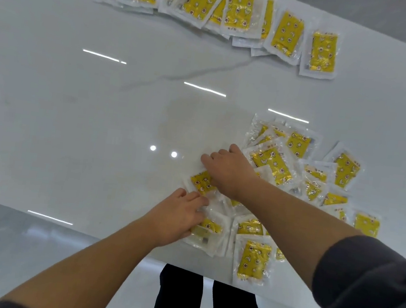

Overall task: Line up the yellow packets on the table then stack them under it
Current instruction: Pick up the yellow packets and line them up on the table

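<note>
White table point(74, 112): right hand point(227, 172) grips packet point(202, 182); left hand point(179, 215) flat, just below.

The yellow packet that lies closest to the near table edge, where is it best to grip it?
Probably its clear near border, from the near side: the packet lies flat, that end reaches the table edge, and other packets crowd its far end.
</note>
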Tool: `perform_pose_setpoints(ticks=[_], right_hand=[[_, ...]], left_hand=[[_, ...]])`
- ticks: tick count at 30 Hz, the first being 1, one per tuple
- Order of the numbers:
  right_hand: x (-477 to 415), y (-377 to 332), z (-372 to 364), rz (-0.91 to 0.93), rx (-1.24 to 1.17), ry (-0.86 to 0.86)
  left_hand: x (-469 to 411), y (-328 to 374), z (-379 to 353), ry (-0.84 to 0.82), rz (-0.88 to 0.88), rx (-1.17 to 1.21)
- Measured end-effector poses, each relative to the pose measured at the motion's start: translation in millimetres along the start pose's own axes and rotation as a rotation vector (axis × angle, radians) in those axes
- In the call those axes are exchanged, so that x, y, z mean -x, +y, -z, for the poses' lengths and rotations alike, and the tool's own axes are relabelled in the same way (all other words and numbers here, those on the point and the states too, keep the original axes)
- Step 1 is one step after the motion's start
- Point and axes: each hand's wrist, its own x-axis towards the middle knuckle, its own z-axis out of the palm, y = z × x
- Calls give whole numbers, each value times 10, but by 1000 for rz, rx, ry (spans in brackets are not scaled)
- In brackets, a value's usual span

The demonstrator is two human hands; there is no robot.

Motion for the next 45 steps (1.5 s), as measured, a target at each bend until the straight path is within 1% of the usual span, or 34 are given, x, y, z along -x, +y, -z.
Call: perform_pose_setpoints(ticks=[5,8,11,13,15,16,17,19,20,22,24,28,32,35,39,45], right_hand=[[-6,47,-47,-10,-50,73],[-29,96,-26,-8,-118,95],[-20,179,51,-57,-271,94],[-13,256,141,-184,-467,117],[-40,361,204,-328,-642,147],[-73,418,224,-393,-693,115],[-110,471,243,-437,-708,53],[-189,555,258,-467,-676,-89],[-219,584,266,-471,-664,-124],[-251,627,313,-466,-695,-126],[-254,657,394,-462,-778,-79],[-247,719,617,-523,-996,5],[-360,751,821,-578,-1242,96],[-543,708,1034,-617,-1424,147],[-966,638,1388,-654,-1620,245],[-1987,439,1914,-773,-1853,320]], left_hand=[[-33,19,-33,40,64,-3],[-6,-19,-21,37,138,97],[51,-93,54,49,317,314],[107,-167,95,90,498,485],[163,-252,143,181,691,663],[187,-292,182,228,769,747],[210,-334,213,264,823,815],[236,-414,257,305,897,880],[247,-441,281,320,936,915],[265,-485,304,364,1016,1000],[282,-501,353,450,1081,1110],[296,-526,564,642,1148,1321],[272,-735,810,807,1196,1417],[271,-1050,1042,887,1208,1476],[319,-1761,1400,893,1184,1492],[435,-3066,2014,855,1123,1395]])
